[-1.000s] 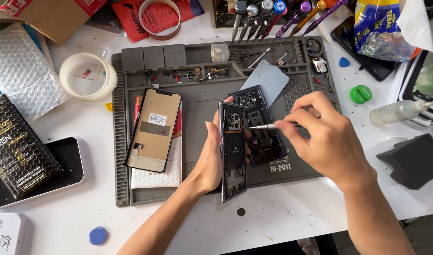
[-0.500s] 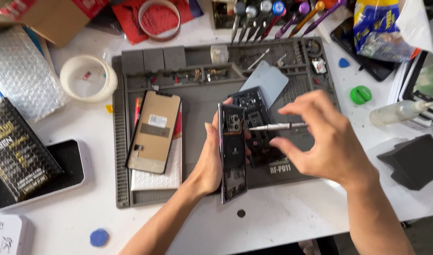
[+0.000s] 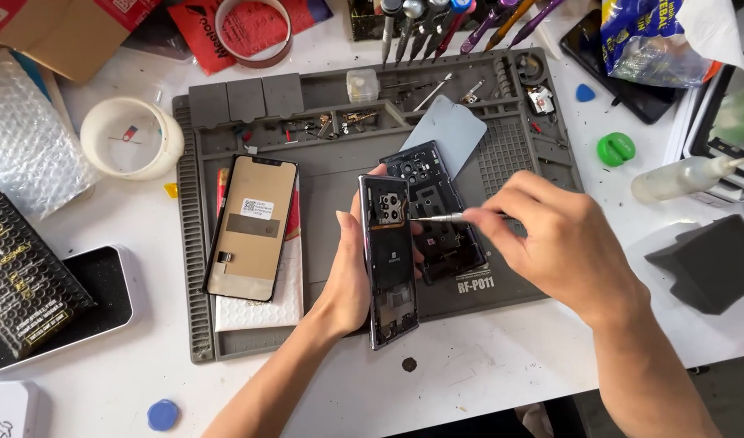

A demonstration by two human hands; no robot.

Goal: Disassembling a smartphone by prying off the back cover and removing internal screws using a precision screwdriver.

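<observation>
head view: at frame centre, an opened phone frame (image 3: 388, 264) is gripped on edge by the left hand (image 3: 351, 272) over the grey repair mat (image 3: 339, 174). just right, a small screwdriver (image 3: 437, 216) is pinched in the right hand (image 3: 562, 243), tip at the frame's upper part.

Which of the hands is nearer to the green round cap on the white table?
Right. The right hand holds a thin tool just left of and below the green cap. The left hand grips the phone frame farther left.
</observation>
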